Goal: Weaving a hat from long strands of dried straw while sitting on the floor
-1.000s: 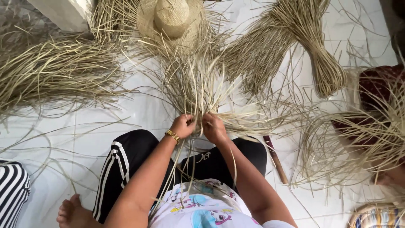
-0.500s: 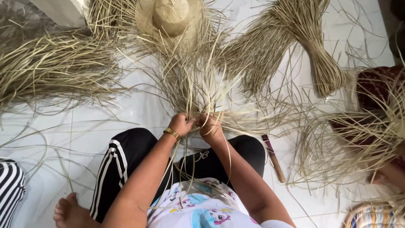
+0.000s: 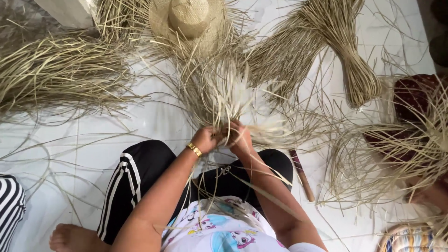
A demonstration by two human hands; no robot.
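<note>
White floor (image 3: pixel 140 121), two hands (image 3: pixel 205 139) gripping straw strands (image 3: pixel 219 95), one hat (image 3: pixel 189 18)

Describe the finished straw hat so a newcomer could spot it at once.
Look to the top of the white tiled floor, straight ahead of the person's hands. The straw hat lies there crown up amid loose straw strands. Unlike those and the tied bundle, it is woven, with a round crown and brim.

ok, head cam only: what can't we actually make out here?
- Fingertips of the left hand and right hand: buried in the straw strands, so the grip cannot be told.
- What the strands form between the hands: hidden by hands and loose straw.
- Person at right: screened by straw, cut off by the frame edge.
- Striped sleeve: cut off at the left edge.
- Stick: its top end is under straw.
</note>
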